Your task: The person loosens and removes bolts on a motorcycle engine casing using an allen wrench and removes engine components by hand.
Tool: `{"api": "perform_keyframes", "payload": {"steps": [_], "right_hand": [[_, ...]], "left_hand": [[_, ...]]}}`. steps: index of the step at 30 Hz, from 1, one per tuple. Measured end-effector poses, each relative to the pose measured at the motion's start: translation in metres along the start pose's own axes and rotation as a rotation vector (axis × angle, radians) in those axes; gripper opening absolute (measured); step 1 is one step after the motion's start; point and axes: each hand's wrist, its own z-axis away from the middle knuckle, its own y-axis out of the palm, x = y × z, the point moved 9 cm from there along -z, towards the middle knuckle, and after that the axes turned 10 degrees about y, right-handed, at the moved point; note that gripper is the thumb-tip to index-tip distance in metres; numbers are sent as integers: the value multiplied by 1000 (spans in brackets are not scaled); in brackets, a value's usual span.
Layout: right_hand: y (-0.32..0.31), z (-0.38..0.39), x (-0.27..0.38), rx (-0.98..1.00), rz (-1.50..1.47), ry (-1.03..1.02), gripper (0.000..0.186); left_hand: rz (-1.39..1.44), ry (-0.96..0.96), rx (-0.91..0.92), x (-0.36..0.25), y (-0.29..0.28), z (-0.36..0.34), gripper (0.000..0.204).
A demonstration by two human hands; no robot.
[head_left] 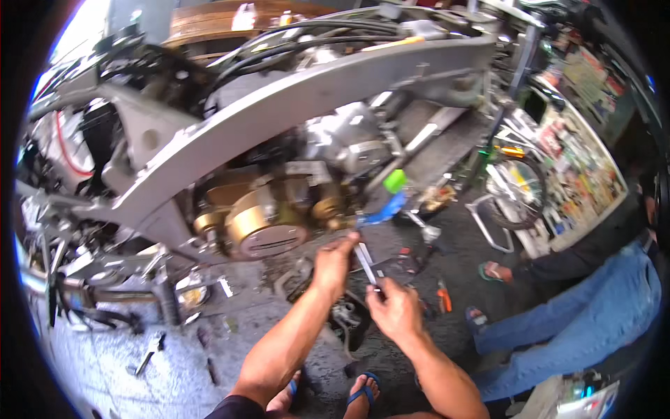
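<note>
Below the fingers spreads a grimy grey floor (241,311). The bare left hand (331,268) and bare right hand (396,307) pinch opposite ends of a slim, silvery metal tool (364,262) between them; likely stiff, light, perhaps oil-slick, best held near its ends.

No legible text, label, number or sign anywhere in view

A brown wooden counter (202,22) is adjoined at its left end by a grey wall surface (154,22). Farther left of the counter, bright white light (78,26) is seen. In front of the counter, a dark grey, stained floor (450,260) is exposed; a bluish sheen (91,346) is reflected from the floor forward and left of the counter. Forward and right of it, a pale-rimmed tray (592,222) is covered with small items.
</note>
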Motion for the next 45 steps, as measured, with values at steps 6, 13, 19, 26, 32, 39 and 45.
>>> {"api": "perform_keyframes", "payload": {"steps": [6,13,19,26,32,39,45], "right_hand": [[4,-14,-15,-34,-32,-48,22],[1,-18,-33,181,-437,77,14],[11,-13,-9,-45,-68,-14,22],[-13,17,-37,21,44,141,25],[64,18,-18,128,77,48,23],[97,3,15,47,26,-119,16],[107,1,13,94,-42,-65,15]], "left_hand": [[317,-79,98,17,27,-19,22],[446,24,129,26,45,-29,20],[421,65,165,33,18,-43,17],[96,-79,209,62,43,7,26],[265,-12,27,62,-46,-3,24],[392,91,-30,38,-76,-33,24],[368,117,24,32,-77,-42,20]]}}
